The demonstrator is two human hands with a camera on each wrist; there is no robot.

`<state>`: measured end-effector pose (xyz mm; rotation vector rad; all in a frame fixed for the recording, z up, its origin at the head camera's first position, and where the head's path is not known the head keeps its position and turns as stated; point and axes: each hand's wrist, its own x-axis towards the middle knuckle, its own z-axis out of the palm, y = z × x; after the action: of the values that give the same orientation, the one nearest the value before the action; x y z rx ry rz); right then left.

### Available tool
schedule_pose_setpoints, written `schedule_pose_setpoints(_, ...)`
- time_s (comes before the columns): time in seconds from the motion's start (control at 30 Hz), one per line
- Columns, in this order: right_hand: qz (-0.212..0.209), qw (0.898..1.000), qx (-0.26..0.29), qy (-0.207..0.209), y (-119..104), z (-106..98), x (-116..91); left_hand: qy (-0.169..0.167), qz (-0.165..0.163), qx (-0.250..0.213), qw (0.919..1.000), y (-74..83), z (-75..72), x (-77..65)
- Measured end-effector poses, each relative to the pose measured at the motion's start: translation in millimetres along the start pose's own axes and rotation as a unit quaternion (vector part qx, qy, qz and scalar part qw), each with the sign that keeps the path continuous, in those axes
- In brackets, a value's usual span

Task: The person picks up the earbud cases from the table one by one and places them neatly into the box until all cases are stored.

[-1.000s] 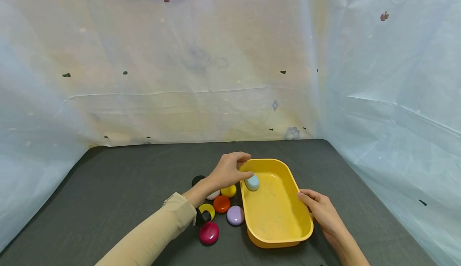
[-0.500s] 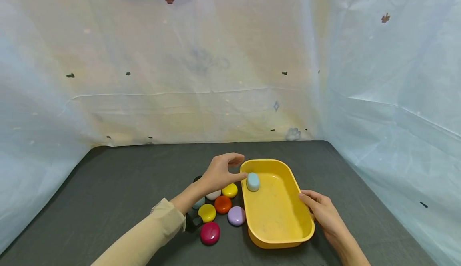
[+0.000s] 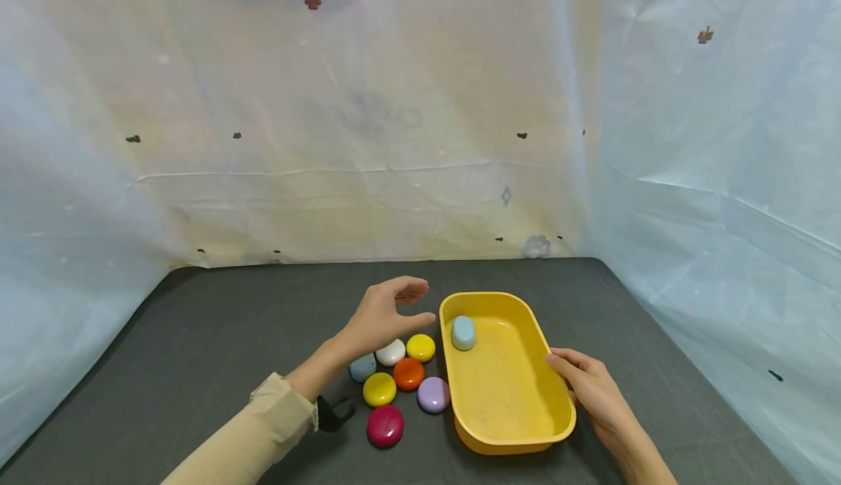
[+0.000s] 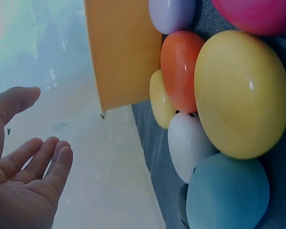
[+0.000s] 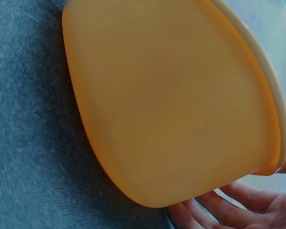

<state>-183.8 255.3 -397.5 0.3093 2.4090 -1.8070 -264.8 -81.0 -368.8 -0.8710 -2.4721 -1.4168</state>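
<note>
My left hand (image 3: 388, 315) hovers just left of the yellow plastic tub (image 3: 449, 383), thumb and fingers spread apart with nothing between them. In the left wrist view the same hand (image 4: 28, 167) shows its loosely bent fingers off to the side of the stones. One light blue smooth stone (image 3: 463, 332) lies inside the tub near its left wall. At the tub's right side, my right hand (image 3: 588, 383) holds the rim, thumb at the edge. The right wrist view has its fingers (image 5: 233, 205) against the tub's outer wall.
Left of the tub, glossy stones cluster on the dark cloth: orange (image 3: 409, 374), lilac (image 3: 434, 395), magenta (image 3: 385, 426), white (image 3: 390, 353), grey-blue (image 3: 363, 368), a near yellow stone (image 3: 379, 390) and a farther yellow stone (image 3: 420, 348). Pale plastic sheeting (image 3: 394, 105) walls the table.
My left hand has drawn back leftward from above the tub's left rim, leaving the light blue stone inside. More of the stone cluster shows. My right hand stays on the tub.
</note>
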Motion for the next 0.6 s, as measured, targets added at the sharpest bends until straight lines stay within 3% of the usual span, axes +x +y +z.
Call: schedule_pose_setpoints(0.6,-0.002,1.0,-0.006,-0.014,-2,-2,5,0.042,-0.052,0.006,0.9977,1.1,-36.0,-27.7)
